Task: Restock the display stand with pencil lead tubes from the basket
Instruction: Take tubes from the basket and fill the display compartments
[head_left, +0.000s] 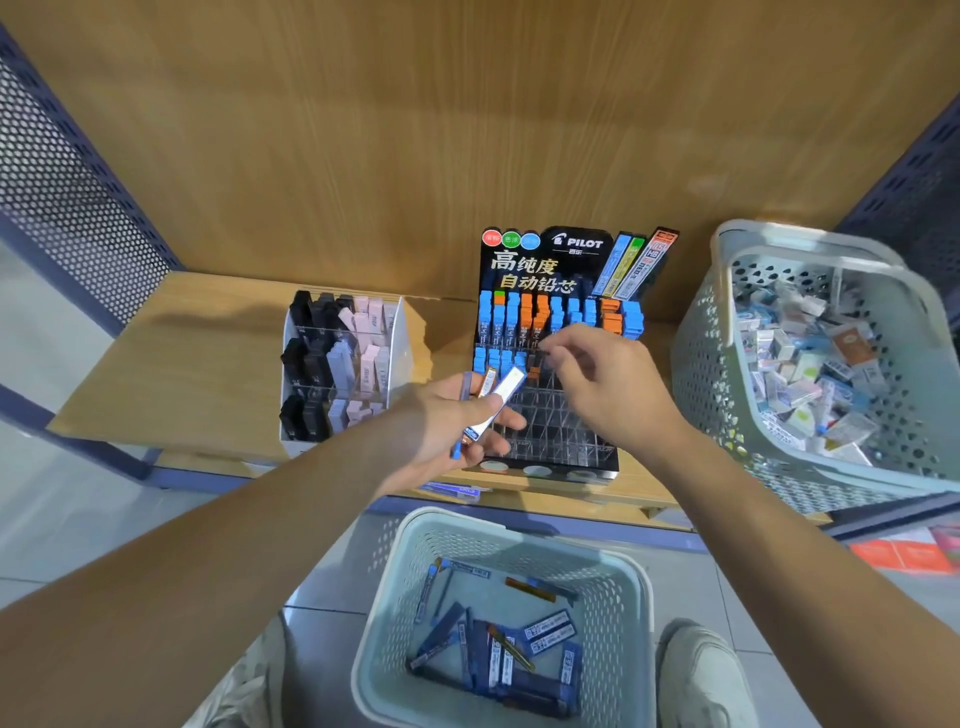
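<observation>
Black display stand here, white and yellow lettering, red, green and blue dots on top. Its tubes are capped bright blue and orange. Pale grey-green basket, punched with holes, holding dark-blue loose tubes with white labels. Shelf in light wood grain.

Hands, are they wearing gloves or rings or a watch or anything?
No. The left hand and right hand are bare: no gloves, rings or watch show. The left forearm and right forearm are bare too, with no sleeves in view.
</observation>
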